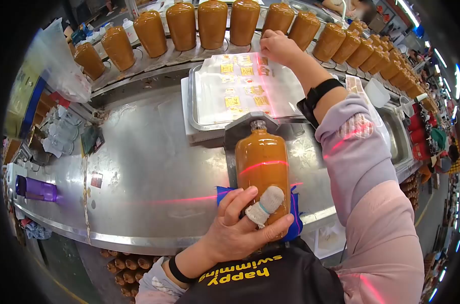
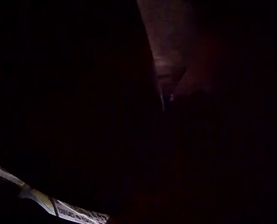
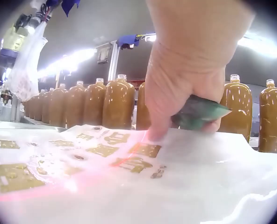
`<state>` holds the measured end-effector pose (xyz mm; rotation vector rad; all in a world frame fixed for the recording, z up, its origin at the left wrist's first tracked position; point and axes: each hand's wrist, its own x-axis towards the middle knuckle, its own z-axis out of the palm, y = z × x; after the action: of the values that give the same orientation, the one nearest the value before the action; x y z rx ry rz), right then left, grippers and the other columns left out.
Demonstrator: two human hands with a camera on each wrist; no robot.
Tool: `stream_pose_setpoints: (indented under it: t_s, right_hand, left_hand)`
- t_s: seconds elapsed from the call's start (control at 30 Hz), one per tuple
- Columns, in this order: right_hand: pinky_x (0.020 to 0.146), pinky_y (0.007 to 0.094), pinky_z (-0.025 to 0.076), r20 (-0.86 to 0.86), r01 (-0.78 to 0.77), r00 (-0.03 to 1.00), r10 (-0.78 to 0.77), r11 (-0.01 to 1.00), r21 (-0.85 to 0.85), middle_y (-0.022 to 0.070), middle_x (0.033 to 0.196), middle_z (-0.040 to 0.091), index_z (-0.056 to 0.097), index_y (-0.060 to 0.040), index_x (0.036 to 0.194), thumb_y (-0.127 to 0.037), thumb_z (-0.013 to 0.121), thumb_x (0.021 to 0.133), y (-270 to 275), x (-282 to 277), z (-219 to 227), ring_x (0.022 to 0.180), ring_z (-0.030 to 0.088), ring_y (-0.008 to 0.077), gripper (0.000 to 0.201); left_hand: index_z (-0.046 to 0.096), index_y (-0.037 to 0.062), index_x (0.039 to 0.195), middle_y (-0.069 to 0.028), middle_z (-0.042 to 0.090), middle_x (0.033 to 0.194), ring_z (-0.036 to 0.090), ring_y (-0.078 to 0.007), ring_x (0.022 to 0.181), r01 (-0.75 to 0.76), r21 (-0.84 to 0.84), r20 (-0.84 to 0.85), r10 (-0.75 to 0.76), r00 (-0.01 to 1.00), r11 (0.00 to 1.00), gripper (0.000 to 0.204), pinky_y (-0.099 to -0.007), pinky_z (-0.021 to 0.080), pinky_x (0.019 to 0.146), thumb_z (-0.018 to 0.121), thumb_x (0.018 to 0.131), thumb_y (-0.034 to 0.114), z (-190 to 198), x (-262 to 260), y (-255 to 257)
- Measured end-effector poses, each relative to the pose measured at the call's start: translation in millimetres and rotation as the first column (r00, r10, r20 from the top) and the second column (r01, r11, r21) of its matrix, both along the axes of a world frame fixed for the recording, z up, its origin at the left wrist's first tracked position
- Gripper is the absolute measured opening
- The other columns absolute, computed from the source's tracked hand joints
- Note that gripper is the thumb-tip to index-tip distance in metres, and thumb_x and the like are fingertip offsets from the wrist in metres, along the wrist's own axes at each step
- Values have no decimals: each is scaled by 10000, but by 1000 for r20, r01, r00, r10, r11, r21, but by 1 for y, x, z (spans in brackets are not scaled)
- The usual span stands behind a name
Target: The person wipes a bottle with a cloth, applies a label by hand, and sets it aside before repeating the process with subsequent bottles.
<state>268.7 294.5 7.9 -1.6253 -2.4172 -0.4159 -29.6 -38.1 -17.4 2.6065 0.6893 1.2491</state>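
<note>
A glossy brown glass bottle (image 1: pixel 260 149) lies in front of the body, its clear neck toward a grey notched block (image 1: pixel 247 124). My left hand (image 1: pixel 235 235) grips its lower end; one finger wears a whitish cover (image 1: pixel 270 200) and lies over the glass. Blue cloth (image 1: pixel 295 228) shows under the bottle. Over at the sheet of gold decals (image 1: pixel 214 114), my right hand (image 1: pixel 280 48) reaches down at the far edge, fingertips right at the paper. A green wedge-shaped piece (image 3: pixel 201 112) is tucked in that hand. The left wrist view is almost black.
The decal sheet lies on a metal tray (image 1: pixel 192 101). Behind it curves a row of upright brown bottles (image 1: pixel 213 25). A purple cup (image 1: pixel 40 190) lies at the left of the steel table (image 1: pixel 149 172); a sink (image 1: pixel 392 134) is at right. Red laser lines cross the work.
</note>
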Motion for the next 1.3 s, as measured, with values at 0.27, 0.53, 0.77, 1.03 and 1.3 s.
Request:
stream_pose_setpoints:
  t_s: [0.27,0.53,0.77,1.03,1.3]
  right_hand:
    - [818,341,488,-220,5,974,-46,983,-185,112,1003,636,682,-62,967,-253,670,893,-91,-13,104,940,627,250,205]
    - [811,430,514,10,102,994,-105,932,-347,173,938,651,695,-66,875,-246,669,806,-61,-9,10,920,635,348,194]
    - [830,386,492,-128,-103,988,86,985,-138,141,961,607,677,-57,877,-160,671,829,-79,-8,21,961,602,303,114]
    - [817,306,445,-340,27,937,-79,987,-156,55,959,561,635,-38,924,-213,653,925,-157,67,107,922,564,180,176]
    - [763,416,526,-62,487,854,-516,836,-253,164,877,710,742,-75,859,-256,683,780,-157,229,-15,852,672,325,206]
  left_hand:
    - [372,1,1443,-247,457,1361,366,-426,1304,-67,-208,-39,60,997,976,928,-544,314,1085,797,733,422,-3,-9,-7]
    - [99,-116,1489,-264,423,1414,444,-436,1248,-131,-287,-57,119,991,949,1254,-500,345,1051,874,667,429,-8,-5,-11]
    - [80,-108,1492,-243,475,1362,491,-422,1194,-128,-309,-12,131,991,942,1254,-470,368,1035,886,663,376,-14,-4,-9]
    - [66,-84,1497,-210,511,1328,537,-355,1183,-69,-388,22,84,996,919,1248,-434,399,1035,892,664,345,-12,-4,-7]
    - [62,-52,1512,-200,468,1393,505,-324,1274,8,-472,72,30,997,881,1232,-421,379,1075,886,676,320,-13,-2,-7]
